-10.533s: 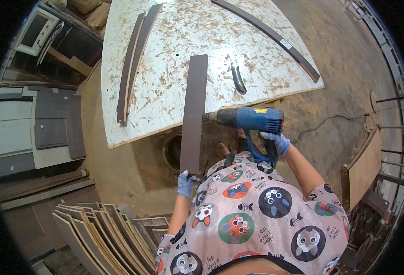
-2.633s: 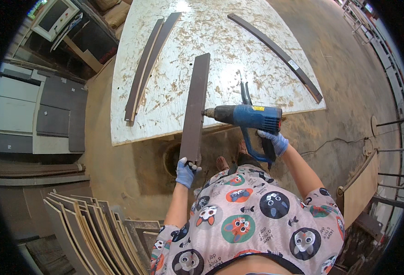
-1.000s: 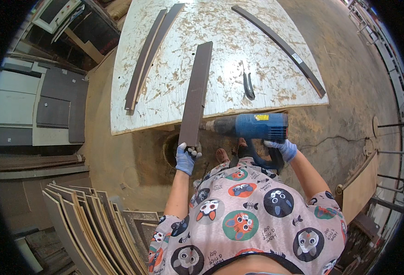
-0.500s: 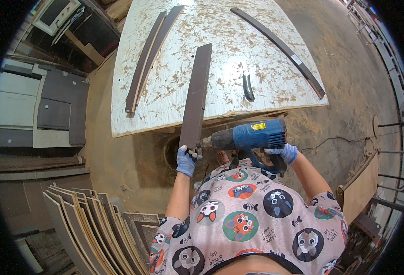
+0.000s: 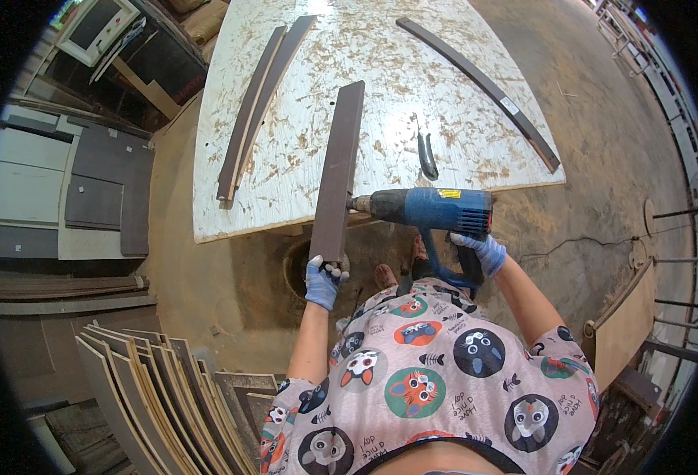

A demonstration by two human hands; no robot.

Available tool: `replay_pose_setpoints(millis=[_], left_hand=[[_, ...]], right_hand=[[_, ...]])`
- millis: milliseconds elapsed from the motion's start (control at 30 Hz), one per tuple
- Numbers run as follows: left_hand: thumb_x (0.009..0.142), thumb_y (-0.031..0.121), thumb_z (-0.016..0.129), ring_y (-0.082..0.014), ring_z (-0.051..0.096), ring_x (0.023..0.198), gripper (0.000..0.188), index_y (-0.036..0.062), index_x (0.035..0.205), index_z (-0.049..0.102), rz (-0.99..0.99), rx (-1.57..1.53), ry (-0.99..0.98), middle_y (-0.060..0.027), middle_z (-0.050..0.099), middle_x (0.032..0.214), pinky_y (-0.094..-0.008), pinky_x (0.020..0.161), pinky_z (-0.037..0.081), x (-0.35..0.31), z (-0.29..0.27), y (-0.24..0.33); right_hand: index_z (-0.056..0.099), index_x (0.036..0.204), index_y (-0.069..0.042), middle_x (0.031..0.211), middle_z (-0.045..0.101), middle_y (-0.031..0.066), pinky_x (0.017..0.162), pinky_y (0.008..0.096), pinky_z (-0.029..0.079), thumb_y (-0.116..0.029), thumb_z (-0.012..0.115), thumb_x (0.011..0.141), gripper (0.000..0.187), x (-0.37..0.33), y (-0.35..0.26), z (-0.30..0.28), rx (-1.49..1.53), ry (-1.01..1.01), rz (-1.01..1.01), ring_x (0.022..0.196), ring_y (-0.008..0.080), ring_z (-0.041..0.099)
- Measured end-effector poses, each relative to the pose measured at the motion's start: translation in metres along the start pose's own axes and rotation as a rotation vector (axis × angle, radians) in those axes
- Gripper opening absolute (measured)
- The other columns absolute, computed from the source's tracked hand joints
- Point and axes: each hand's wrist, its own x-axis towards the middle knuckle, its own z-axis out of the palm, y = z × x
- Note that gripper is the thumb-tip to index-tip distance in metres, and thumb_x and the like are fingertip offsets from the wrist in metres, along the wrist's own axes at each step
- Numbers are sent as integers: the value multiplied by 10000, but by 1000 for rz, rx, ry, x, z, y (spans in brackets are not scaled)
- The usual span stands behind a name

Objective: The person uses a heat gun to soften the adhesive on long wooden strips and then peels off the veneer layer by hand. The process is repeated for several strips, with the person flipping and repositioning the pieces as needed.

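My left hand [image 5: 322, 283], in a pale blue glove, grips the near end of a long dark brown board [image 5: 339, 170]. The board's far part reaches over the white table, and its near end sticks out past the table edge. In my gloved right hand [image 5: 482, 250] is the handle of a blue heat gun [image 5: 424, 209], lying sideways. Its metal nozzle meets the board's right edge, partway up; whether it touches cannot be made out. Beyond the heat gun, a slim tool with a black handle [image 5: 427, 157] lies on the table.
The white worktable [image 5: 381, 47] is scuffed with brown marks. Brown strips [image 5: 256, 111] lie at its left and another strip [image 5: 483, 91] at its right. Several boards [image 5: 147, 388] lean at lower left. A cord [image 5: 578, 240] crosses the floor at right.
The heat gun has moved away from me along the board's right edge, from beside my left hand to farther up. My left hand and the board have barely shifted.
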Motion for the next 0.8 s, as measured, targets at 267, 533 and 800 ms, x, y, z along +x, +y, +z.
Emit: replay_pose_setpoints(millis=[267, 533, 800], left_hand=[[781, 360, 565, -138, 524, 484, 259, 151, 641, 504, 2, 13, 27, 8, 518, 573, -389, 527, 539, -1, 2, 0], [775, 351, 569, -141, 529, 487, 246, 146, 651, 516, 25, 23, 20, 10, 527, 574, -393, 522, 538, -1, 0, 0], [779, 344, 569, -148, 531, 486, 237, 134, 674, 535, 15, -8, 7, 8, 540, 580, -401, 533, 542, -2, 2, 1]], right_hand=[[599, 1079, -80, 962, 625, 25, 788, 307, 469, -208, 734, 740, 387, -10, 3, -9, -44, -186, 99, 876, 160, 570], [617, 1061, -75, 995, 630, 28, 828, 302, 455, -201, 733, 742, 362, -19, -1, -9, -129, -256, 93, 897, 154, 572], [588, 1084, -80, 994, 619, 27, 800, 314, 468, -193, 729, 743, 386, 2, 4, -12, -47, -106, 145, 906, 153, 566]])
